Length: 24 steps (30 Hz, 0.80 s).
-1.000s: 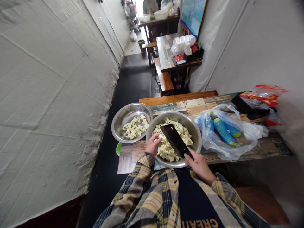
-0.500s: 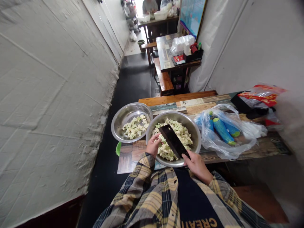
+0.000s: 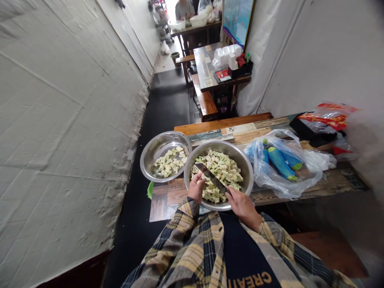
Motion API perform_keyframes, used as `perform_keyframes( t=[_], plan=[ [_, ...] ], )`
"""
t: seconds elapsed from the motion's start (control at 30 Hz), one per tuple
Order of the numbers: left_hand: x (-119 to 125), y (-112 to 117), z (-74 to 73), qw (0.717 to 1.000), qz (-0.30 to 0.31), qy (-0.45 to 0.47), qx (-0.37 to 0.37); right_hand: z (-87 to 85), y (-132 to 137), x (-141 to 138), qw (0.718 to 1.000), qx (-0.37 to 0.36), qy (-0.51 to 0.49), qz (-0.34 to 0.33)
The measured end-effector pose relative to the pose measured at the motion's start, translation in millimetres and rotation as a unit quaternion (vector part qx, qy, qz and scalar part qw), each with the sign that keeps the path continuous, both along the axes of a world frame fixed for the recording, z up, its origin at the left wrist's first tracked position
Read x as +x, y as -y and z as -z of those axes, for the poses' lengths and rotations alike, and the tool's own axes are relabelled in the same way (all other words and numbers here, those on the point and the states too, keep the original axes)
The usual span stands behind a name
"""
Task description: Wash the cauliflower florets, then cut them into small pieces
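Observation:
My right hand grips the handle of a cleaver, its dark blade slanting up and left over a steel bowl. Cut cauliflower fills much of that bowl. At the bowl's left front edge, my left hand has its fingers closed on a cauliflower floret, mostly hidden by the fingers, close to the blade. A second steel bowl stands to the left with a smaller heap of cauliflower pieces inside.
Right of the bowls, a clear plastic bag holds vegetables in blue netting. A red and clear package lies behind it. Farther off are a bench, another table and a person. A white wall runs along the left.
The cleaver has turned from showing its broad face to a narrower, more edge-on angle. My hands stay over the same bowl, and the view has shifted slightly.

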<state>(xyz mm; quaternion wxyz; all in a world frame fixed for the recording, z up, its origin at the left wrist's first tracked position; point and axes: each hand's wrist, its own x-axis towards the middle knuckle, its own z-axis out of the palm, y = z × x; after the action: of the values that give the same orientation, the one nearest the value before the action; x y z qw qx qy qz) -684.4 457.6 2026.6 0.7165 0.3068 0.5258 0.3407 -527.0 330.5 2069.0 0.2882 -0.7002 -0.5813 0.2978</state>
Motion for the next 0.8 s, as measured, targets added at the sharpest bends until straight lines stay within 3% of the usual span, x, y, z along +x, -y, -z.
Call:
perform_keyframes(
  t=[0.23,0.43,0.63,0.8],
  plan=[
    [-10,0,1.0,0.997,0.010,0.058,-0.044,-3.9,-1,2,0.996,0.015,0.041,-0.077],
    [-18,0,3.2,0.996,0.035,0.064,-0.059,-6.8,-2,1,0.992,0.010,0.079,-0.098],
    [-18,-7,6.9,0.997,0.022,0.053,-0.056,-1.0,-8,-4,0.998,0.010,0.010,-0.066],
    [-23,-14,6.3,0.995,0.046,0.064,-0.056,2.9,-13,-7,0.993,-0.061,-0.098,0.009]
  ],
)
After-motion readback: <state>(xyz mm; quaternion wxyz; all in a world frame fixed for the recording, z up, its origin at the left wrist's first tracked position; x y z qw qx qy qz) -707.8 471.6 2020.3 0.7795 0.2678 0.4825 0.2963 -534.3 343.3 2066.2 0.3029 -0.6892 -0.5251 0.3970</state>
